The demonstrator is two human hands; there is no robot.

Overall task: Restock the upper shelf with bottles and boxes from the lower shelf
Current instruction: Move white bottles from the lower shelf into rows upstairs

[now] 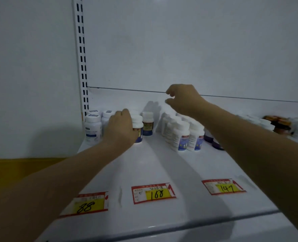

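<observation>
Bottle (138,127) seemingly gripped by left hand (121,127).

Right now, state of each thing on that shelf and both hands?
Left hand: wrapped around a white-capped bottle, upright on the shelf.
Right hand: raised above the bottles, fingers curled, empty.
Blue-label bottles: upright, far left.
White bottle cluster: upright, packed together.
Lone bottle: upright.
Orange-capped jars: far right, blurred.
Price tags: flat on the shelf, 88, 168, 147.
</observation>
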